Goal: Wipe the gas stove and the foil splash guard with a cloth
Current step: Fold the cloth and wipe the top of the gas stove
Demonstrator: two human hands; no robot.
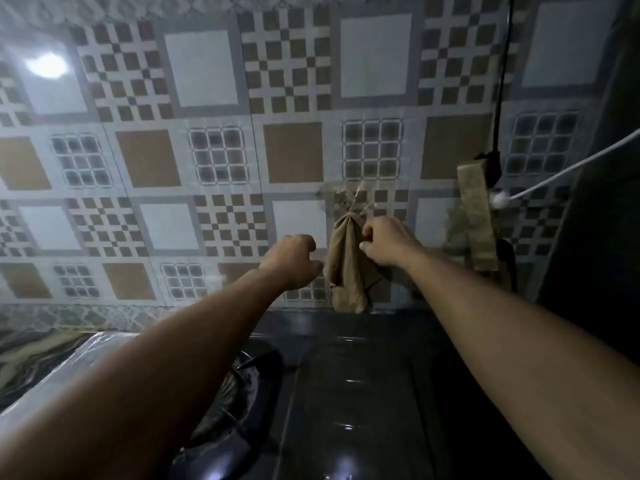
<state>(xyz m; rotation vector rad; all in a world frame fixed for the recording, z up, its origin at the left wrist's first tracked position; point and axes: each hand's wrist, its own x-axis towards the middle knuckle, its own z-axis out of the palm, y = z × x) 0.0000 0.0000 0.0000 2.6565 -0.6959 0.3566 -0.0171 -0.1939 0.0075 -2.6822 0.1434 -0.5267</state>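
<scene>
Probably the main risk is the small wall hook: a hard pull on the cloth hanging from it may tear the hook off the tiles. The right hand, just below the hook, pinches the cloth's top. The left hand, lower left of the hook, touches the cloth's edge with curled fingers; whether it grips, I cannot tell.

Hook above cloth blurred; left hand fingers hidden behind knuckles; grip unclear.

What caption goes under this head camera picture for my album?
Both hands, left hand and right hand, reach to a tan cloth hanging on the patterned tiled wall.
</scene>
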